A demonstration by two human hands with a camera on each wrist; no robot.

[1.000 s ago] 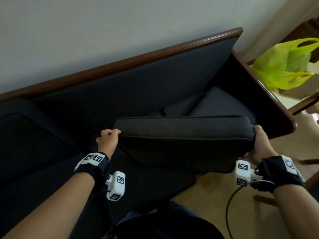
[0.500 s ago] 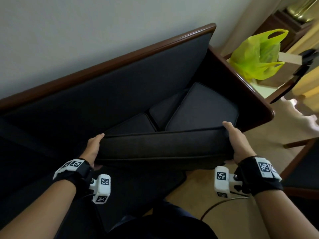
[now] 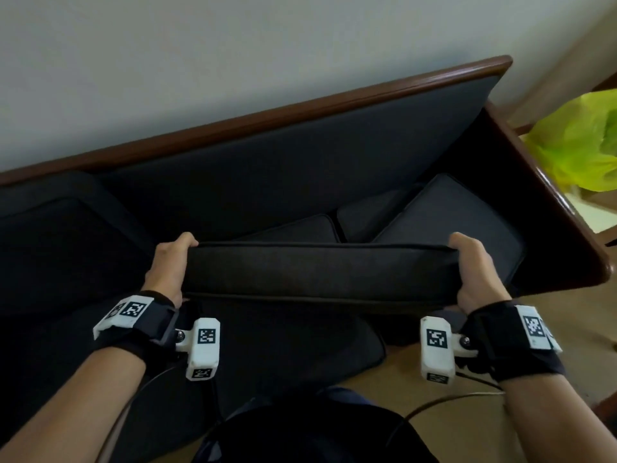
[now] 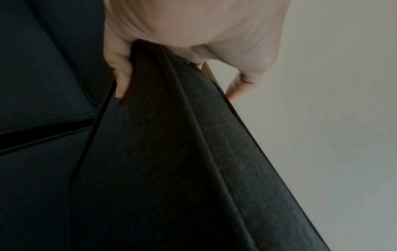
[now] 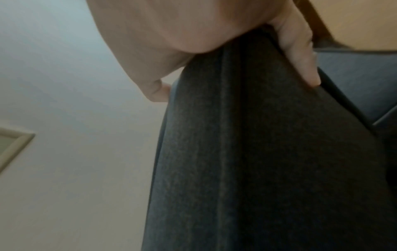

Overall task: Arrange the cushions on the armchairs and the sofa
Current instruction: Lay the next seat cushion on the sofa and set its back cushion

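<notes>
A dark grey flat cushion (image 3: 320,272) is held level above the sofa's seat (image 3: 283,345), its long side edge facing me. My left hand (image 3: 170,265) grips its left end and my right hand (image 3: 470,269) grips its right end, fingers curled over the top. The left wrist view shows fingers (image 4: 120,71) wrapped round the cushion (image 4: 171,152). In the right wrist view, my fingers (image 5: 298,57) clamp the cushion (image 5: 257,152) too. Two more dark cushions (image 3: 447,215) lie tilted in the sofa's right corner, behind the held one.
The sofa has a dark backrest (image 3: 300,168) with a brown wooden top rail (image 3: 300,110) and a wooden right armrest (image 3: 551,195), against a pale wall. A yellow-green plastic bag (image 3: 577,142) sits beyond the armrest. Tan floor (image 3: 417,389) and a cable lie at lower right.
The held cushion stays in both hands. It has shifted a little to the right in view, and both hands' fingers now curl further over its top edge.
</notes>
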